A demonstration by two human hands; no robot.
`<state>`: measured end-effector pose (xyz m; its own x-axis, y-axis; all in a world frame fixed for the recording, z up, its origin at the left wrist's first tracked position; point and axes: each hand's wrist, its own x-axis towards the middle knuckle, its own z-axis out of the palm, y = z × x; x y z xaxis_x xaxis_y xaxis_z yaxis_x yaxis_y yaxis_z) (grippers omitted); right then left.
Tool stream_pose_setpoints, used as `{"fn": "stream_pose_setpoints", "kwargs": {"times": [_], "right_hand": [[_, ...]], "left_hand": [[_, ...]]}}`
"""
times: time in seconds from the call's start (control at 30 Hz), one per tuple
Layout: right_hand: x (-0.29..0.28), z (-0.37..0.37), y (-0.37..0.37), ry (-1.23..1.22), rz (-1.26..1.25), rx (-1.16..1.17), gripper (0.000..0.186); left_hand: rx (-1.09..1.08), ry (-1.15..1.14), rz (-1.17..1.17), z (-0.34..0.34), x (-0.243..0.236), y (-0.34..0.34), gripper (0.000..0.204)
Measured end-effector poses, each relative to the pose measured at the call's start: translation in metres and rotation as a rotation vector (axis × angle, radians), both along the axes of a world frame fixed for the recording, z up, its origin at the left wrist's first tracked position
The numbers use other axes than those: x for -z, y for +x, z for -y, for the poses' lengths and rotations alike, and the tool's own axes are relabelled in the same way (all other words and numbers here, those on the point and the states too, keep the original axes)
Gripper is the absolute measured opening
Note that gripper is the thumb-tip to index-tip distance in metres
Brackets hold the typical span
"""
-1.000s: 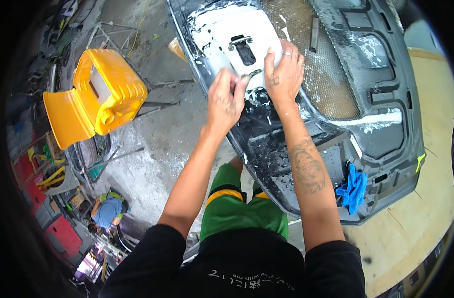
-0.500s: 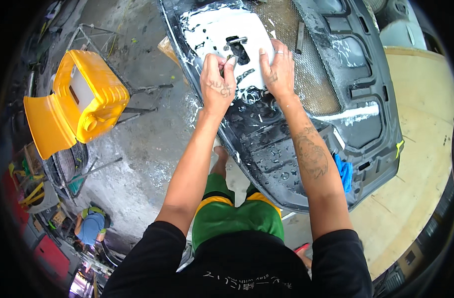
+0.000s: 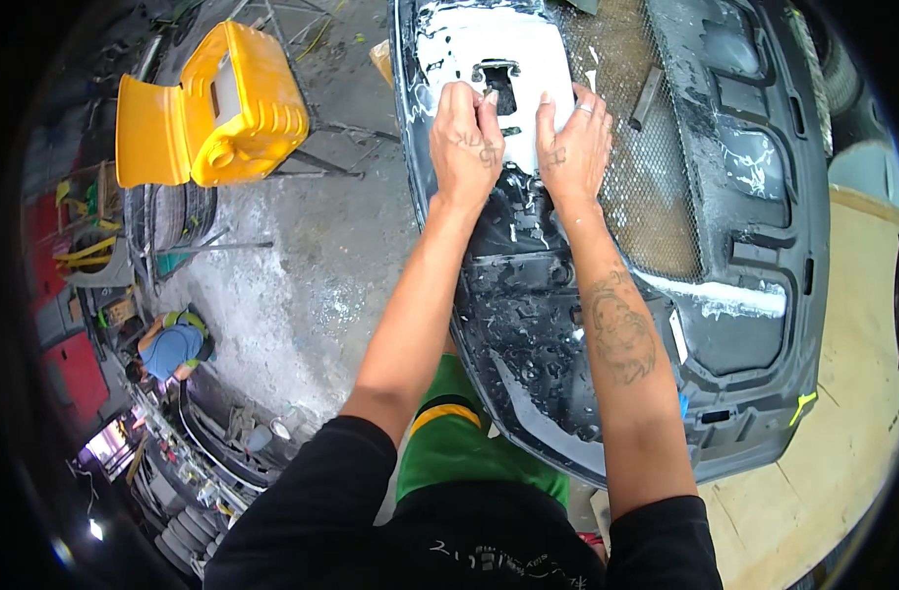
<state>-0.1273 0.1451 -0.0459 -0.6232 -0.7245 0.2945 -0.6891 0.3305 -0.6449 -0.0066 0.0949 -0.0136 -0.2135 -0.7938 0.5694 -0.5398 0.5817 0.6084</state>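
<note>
A large black moulded panel, like the underside of a car bonnet, lies in front of me with water drops and white smears on it. Its far end carries a white-coated section with a dark rectangular cutout; a small metal latch loop spans the cutout's far side. At the cutout's near left edge, my left hand is closed in a pinch; whatever its fingertips hold is hidden. My right hand rests on the white section's right side, fingers stretched out, with a ring on one finger.
A flat dark strip lies on the wire mesh to the right. A cut-open yellow jerrycan stands on a metal frame at left, near tyres. Another person crouches at lower left. Pale board extends at right.
My view has shifted, so the panel sits farther right and the jerrycan higher. Both hands stay by the cutout; the small thing that showed in my left fingers is hidden now.
</note>
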Motion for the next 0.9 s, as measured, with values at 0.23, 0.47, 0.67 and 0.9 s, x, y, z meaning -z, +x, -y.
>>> {"fn": "stream_pose_setpoints", "kwargs": {"times": [0.23,0.47,0.67,0.9], "right_hand": [[0.003,-0.003,-0.004,-0.093,-0.018,-0.012,0.048],[-0.001,-0.005,0.000,-0.047,-0.013,-0.019,0.051],[0.002,-0.005,0.002,-0.035,-0.030,0.000,0.051],[0.006,-0.004,-0.001,-0.044,-0.037,-0.002,0.050]], "left_hand": [[-0.015,0.080,0.045,-0.018,-0.005,-0.001,0.016],[-0.081,-0.055,0.094,-0.013,-0.008,-0.008,0.021],[-0.016,-0.004,0.084,-0.008,-0.010,-0.004,0.018],[-0.045,0.015,0.060,-0.011,-0.007,-0.009,0.023]]}}
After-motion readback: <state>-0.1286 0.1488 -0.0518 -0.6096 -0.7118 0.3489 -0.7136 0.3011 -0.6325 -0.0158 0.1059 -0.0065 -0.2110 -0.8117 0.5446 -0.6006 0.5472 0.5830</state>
